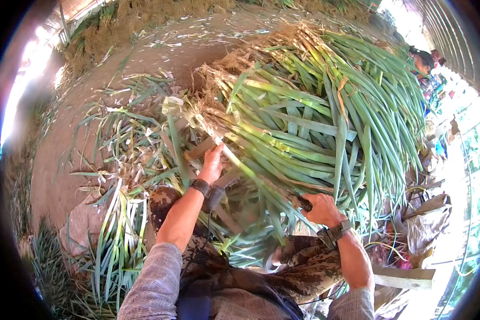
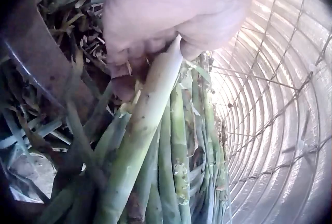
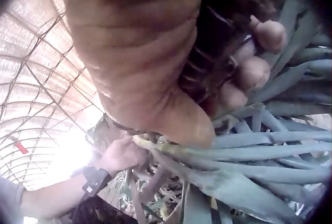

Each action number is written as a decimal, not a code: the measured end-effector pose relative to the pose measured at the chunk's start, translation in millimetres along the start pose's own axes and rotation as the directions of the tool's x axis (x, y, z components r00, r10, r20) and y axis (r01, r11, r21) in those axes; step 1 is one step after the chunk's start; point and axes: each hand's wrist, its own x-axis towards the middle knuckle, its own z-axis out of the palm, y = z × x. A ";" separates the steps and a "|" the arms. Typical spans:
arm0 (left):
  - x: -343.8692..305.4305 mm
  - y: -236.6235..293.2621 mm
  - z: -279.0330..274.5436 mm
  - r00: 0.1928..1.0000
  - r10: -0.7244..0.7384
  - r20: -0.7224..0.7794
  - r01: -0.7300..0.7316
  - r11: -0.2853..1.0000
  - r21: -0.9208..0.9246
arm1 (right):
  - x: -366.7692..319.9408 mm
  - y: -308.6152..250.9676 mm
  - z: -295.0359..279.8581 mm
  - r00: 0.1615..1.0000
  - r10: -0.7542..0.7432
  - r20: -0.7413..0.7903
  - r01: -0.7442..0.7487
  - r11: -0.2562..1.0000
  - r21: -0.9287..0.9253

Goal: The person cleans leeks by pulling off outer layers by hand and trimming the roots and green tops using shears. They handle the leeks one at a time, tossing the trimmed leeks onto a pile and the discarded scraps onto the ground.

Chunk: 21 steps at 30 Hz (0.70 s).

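My left hand (image 1: 213,162) (image 2: 171,11) grips the pale lower end of one long green onion stalk (image 1: 240,164) (image 2: 150,99), fingers curled round it. Its roots point toward the upper left and its leaves slant down to the right. My right hand (image 1: 324,209) (image 3: 140,53) curls round a black-handled tool (image 1: 305,204) (image 3: 210,42), close to the leaves of that stalk. The tool's working end cannot be made out. In the right wrist view the thumb lies against the green leaves (image 3: 249,154). A large pile of onions (image 1: 314,122) lies just beyond both hands.
Peeled leaf scraps (image 1: 138,117) litter the ground at the left. Several onions with pale stems (image 1: 122,229) lie at the lower left, near the knee. Another person (image 1: 424,61) is at the upper right. A wooden board (image 1: 405,278) lies at the lower right.
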 end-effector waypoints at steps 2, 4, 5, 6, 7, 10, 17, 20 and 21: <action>-3.2 9.6 4.2 1.000 -0.009 0.029 0.011 0.999 -0.042 | -0.9 7.8 2.5 1.000 -0.020 0.015 0.020 1.000 0.006; -1.0 12.4 1.8 0.999 -0.020 0.026 0.022 0.996 -0.085 | -1.4 10.1 6.2 0.998 -0.055 0.033 0.055 0.998 0.013; -1.4 12.7 0.8 1.000 -0.016 0.022 0.018 0.996 -0.084 | -5.0 10.7 12.0 0.994 -0.108 -0.025 0.109 0.994 0.034; -5.6 16.2 6.2 0.999 0.029 0.036 -0.023 0.988 -0.153 | -5.2 10.8 14.4 0.984 -0.158 -0.086 0.163 0.985 0.051; -9.5 20.3 13.6 0.996 0.076 0.049 -0.063 0.973 -0.222 | -1.1 8.1 12.5 0.983 -0.162 -0.091 0.167 0.985 0.050; -16.5 25.0 30.7 0.990 0.091 0.106 -0.065 0.973 -0.222 | 13.0 -0.5 14.9 0.972 -0.170 -0.165 0.184 0.980 0.074; -35.6 31.1 55.3 0.966 0.076 0.247 -0.053 0.994 -0.097 | 64.3 -40.9 9.7 0.884 -0.264 -0.386 0.307 0.950 0.053; -39.5 29.4 58.3 0.973 0.101 0.210 -0.088 0.994 -0.067 | 71.3 -59.0 -4.9 0.880 -0.222 -0.421 0.272 0.960 0.062; -41.1 27.7 57.0 0.983 0.082 0.162 -0.072 0.995 -0.066 | 72.6 -62.6 -8.2 0.886 -0.197 -0.420 0.246 0.967 0.066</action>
